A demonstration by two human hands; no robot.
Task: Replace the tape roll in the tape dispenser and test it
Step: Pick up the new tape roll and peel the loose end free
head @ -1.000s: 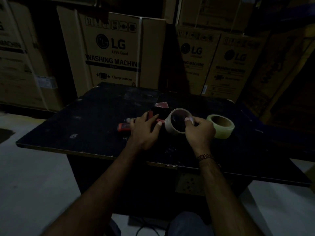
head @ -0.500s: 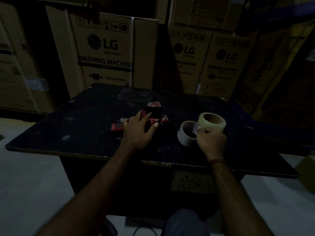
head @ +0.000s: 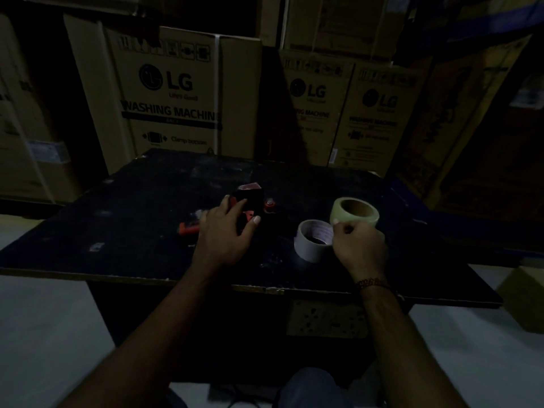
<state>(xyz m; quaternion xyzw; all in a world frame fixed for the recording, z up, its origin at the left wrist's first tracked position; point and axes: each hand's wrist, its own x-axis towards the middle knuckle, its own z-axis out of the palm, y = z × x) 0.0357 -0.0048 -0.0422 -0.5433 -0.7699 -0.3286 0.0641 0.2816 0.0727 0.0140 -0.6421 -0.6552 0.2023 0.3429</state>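
Red-black dispenser [head: 250,201], yellowish roll [head: 354,212]

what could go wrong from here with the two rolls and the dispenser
1. Two rolls sit side by side: the thin white roll by the right hand and the thicker yellowish roll behind it. They could be mixed up in this dim light.
2. The left hand lies over the red dispenser; its cutting edge is hard to see, so fingers may catch it.
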